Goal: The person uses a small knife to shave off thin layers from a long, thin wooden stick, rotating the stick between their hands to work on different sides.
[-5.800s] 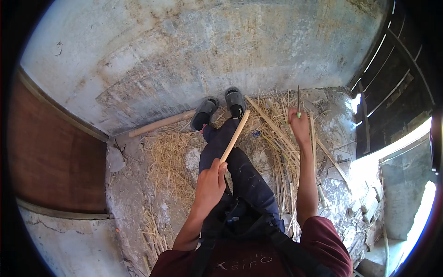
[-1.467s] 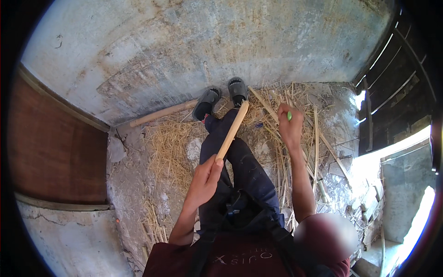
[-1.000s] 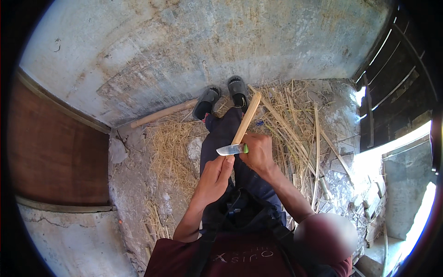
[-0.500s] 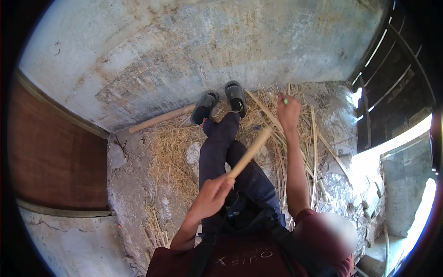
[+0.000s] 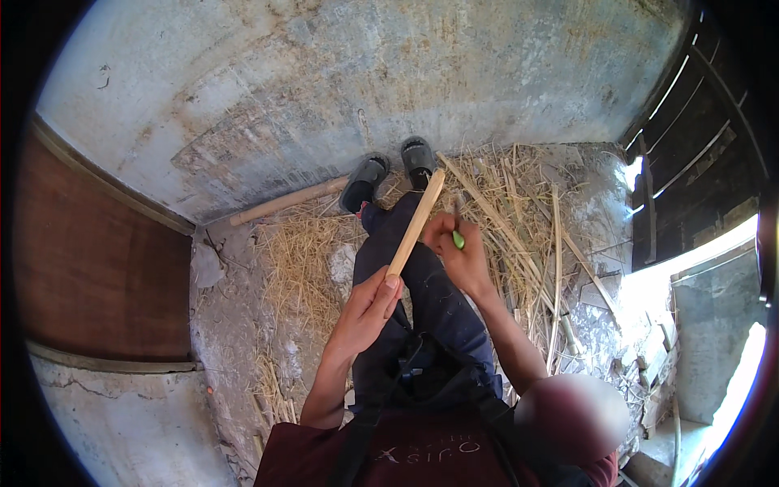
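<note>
I sit with my legs stretched out, dark trousers and grey slippers point(image 5: 389, 169) pointing at a wall. My left hand point(image 5: 367, 307) grips the near end of a pale wooden stick point(image 5: 415, 222) that slants up and away over my legs. My right hand point(image 5: 456, 253) is closed around a knife with a green handle point(image 5: 458, 239), held right beside the upper half of the stick. The blade is hardly visible behind my fingers.
Straw, thin shavings and long split canes point(image 5: 519, 235) cover the ground around my legs. A thicker wooden pole point(image 5: 284, 201) lies along the foot of the concrete wall point(image 5: 341, 89). A brown panel point(image 5: 89, 268) stands at left, dark slatted boards point(image 5: 698, 138) at right.
My right hand swung out to the far right and has now come back in against the stick. The stick shifted in my left hand and again points toward my feet.
</note>
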### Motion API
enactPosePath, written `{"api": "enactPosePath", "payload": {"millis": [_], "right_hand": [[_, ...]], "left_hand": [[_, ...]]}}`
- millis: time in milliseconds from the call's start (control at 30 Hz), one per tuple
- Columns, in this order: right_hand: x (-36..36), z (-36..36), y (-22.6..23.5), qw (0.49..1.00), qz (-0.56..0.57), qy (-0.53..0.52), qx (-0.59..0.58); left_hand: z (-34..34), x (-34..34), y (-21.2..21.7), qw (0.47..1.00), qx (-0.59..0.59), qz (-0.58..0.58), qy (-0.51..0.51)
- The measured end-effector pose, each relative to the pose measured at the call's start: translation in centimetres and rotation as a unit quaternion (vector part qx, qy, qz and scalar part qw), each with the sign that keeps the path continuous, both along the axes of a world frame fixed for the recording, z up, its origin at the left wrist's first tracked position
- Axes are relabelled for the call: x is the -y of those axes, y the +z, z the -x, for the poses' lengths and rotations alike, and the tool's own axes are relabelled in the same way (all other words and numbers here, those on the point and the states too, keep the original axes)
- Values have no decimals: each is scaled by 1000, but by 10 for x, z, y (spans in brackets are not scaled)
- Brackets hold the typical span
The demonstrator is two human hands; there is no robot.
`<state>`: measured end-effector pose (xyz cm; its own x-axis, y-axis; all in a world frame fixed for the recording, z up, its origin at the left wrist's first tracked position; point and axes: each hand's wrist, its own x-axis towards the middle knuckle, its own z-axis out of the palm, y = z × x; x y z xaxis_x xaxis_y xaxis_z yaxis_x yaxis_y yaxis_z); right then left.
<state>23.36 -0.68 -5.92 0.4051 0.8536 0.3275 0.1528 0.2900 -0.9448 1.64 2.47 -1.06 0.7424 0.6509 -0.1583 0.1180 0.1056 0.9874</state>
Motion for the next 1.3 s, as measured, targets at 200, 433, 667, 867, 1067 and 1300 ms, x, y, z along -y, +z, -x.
{"api": "enactPosePath", "payload": {"millis": [200,433,667,867,1067,1300], "right_hand": [[8,-4,49,954,20,158,-253],[2,9,54,962,13,125,-243],[3,2,66,948,-36,57,-311],[0,-19,78,933,-78,-54,-348],[7,-32,74,951,-66,-60,-298],[24,-29,21,973,-44,-141,178]], "left_hand": [[9,-13,0,978,28,190,-82],[2,-17,6,981,22,151,-122],[3,-19,1,988,71,57,-126],[12,-19,-11,977,66,55,-197],[11,-10,-14,996,11,49,-69],[5,-2,3,991,-36,-129,5]]}}
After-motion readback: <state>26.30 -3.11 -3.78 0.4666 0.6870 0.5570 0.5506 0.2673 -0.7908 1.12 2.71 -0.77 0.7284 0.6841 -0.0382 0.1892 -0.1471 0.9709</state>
